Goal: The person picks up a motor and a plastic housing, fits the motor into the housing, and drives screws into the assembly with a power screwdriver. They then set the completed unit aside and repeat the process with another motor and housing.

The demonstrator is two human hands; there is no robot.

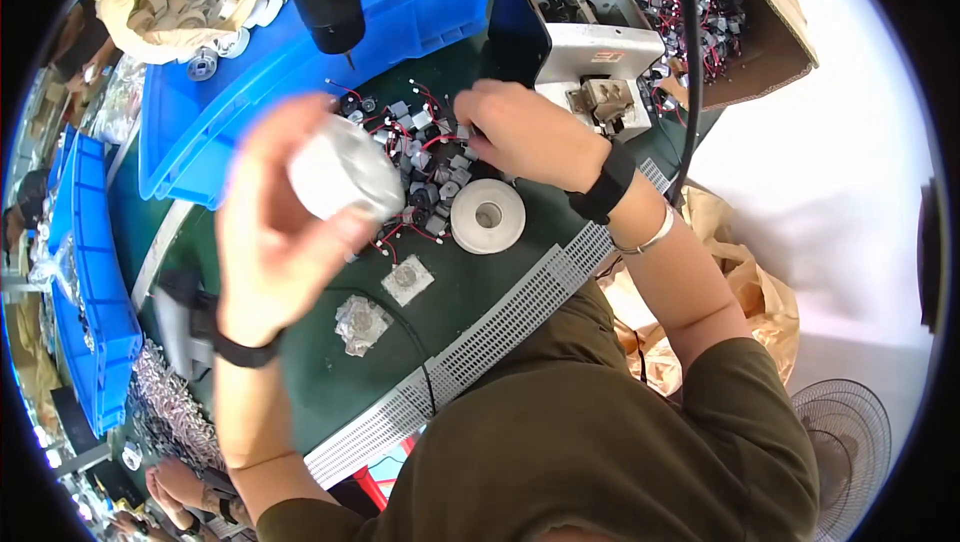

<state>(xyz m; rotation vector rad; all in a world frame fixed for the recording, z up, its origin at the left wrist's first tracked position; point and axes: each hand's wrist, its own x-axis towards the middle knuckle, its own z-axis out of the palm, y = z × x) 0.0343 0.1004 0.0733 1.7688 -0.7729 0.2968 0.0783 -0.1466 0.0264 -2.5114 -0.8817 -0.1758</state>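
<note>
White round part (345, 170) held raised above green bench (470, 292), clamped in left hand (275, 232). Right hand (525, 132) laid on heap of small motors (425, 157) with red wires, fingers curled into heap; grip on any one motor cannot be told. White tape roll (488, 215) seen just beside heap. Blue bin (250, 82) behind, white round parts inside. Cardboard box (740, 12) at right filled with more wired motors.

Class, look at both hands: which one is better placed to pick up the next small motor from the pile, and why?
Probably the right hand: its fingers already rest on the pile of small grey motors with red wires, while the left hand is occupied holding a white cylindrical plastic housing.
</note>
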